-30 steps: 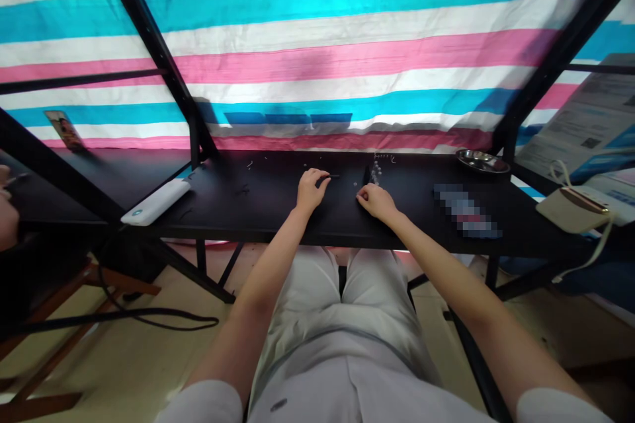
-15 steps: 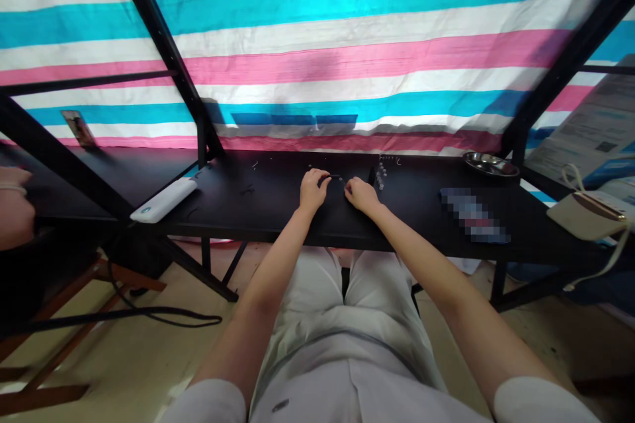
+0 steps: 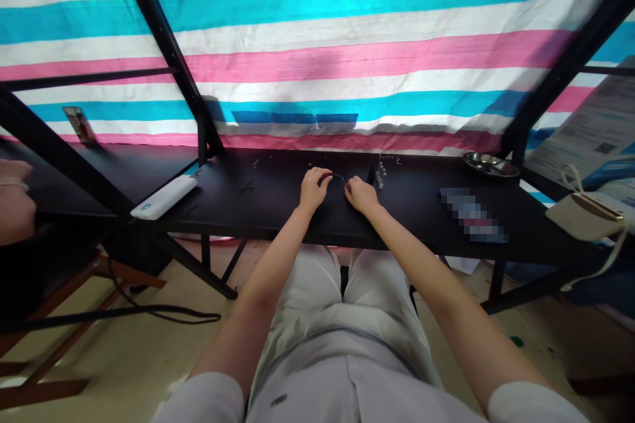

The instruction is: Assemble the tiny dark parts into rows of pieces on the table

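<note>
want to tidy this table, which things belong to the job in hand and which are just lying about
Apparently in use:
thin dark stick, in the left hand's grip
small pale pieces beyond the right hand

Apparently lying about:
long white object
metal dish
beige bag

No text is legible, even on the poster (image 3: 578, 139).
</note>
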`<action>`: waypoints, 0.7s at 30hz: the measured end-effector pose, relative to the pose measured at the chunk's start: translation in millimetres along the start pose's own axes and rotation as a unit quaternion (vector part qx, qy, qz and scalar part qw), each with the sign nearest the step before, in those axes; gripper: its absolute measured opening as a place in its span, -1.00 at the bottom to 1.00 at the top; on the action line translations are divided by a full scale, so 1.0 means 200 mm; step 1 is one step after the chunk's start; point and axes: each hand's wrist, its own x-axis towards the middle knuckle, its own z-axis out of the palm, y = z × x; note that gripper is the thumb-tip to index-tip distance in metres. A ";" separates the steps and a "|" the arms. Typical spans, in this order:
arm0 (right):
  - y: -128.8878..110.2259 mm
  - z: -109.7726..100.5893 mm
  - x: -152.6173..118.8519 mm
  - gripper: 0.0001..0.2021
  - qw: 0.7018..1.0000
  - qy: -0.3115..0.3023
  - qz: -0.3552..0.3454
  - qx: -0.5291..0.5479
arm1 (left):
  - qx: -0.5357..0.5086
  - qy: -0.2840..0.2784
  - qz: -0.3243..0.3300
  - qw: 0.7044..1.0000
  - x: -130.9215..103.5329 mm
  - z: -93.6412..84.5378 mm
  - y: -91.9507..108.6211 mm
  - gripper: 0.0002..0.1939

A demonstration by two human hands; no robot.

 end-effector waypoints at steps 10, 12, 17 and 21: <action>0.01 0.00 -0.01 -0.76 1.000 0.016 -0.005 0.011 | -0.009 -0.053 0.000 0.999 -0.01 0.01 0.00 -0.73; 0.01 0.00 -0.02 -0.77 1.000 0.020 -0.004 0.019 | -0.014 -0.081 -0.005 0.997 -0.02 0.02 0.00 -0.65; 0.01 0.01 -0.02 -0.78 0.999 0.033 0.007 0.042 | -0.021 -0.133 -0.021 0.991 -0.03 0.02 0.00 -0.48; 0.02 0.01 -0.02 -0.80 0.997 0.040 0.008 0.058 | -0.012 -0.152 -0.014 0.988 -0.04 0.02 0.00 -0.46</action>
